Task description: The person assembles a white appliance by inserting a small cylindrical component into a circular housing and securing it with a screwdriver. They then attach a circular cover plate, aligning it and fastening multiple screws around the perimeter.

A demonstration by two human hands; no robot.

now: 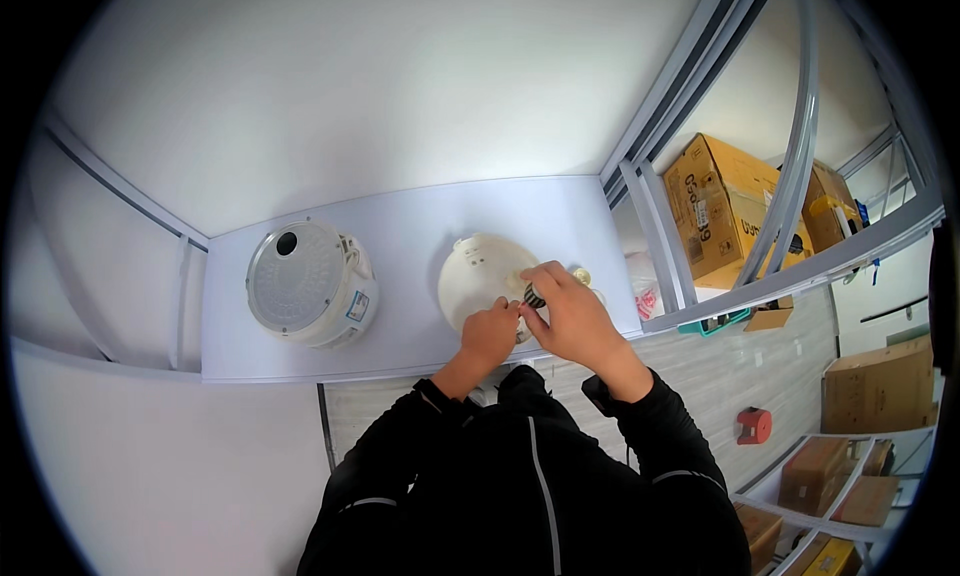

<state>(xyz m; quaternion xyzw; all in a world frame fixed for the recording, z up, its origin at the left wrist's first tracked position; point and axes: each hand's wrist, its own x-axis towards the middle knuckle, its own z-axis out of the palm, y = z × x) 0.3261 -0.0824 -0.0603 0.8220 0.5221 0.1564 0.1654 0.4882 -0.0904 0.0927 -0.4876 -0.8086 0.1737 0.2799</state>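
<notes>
Over a round off-white plastic cover [466, 276], my two hands are close together. My right hand [578, 318] is closed on a small dark ridged piece [535, 296], whose kind I cannot make out. Close beside it, my left hand [490, 333] is pinched, its fingertips near that piece; whatever they grip is too small to name. The cover lies on the pale tabletop with a few small holes near its far edge. A small cream-coloured part [581, 275] rests just beyond my right hand.
A white round appliance body [300, 281] with a dark round hole stands at the table's left. White walls and grey frame posts [668, 236] border the table. To the right are cardboard boxes [735, 211], a red stool [754, 426] and shelving with more boxes [815, 471].
</notes>
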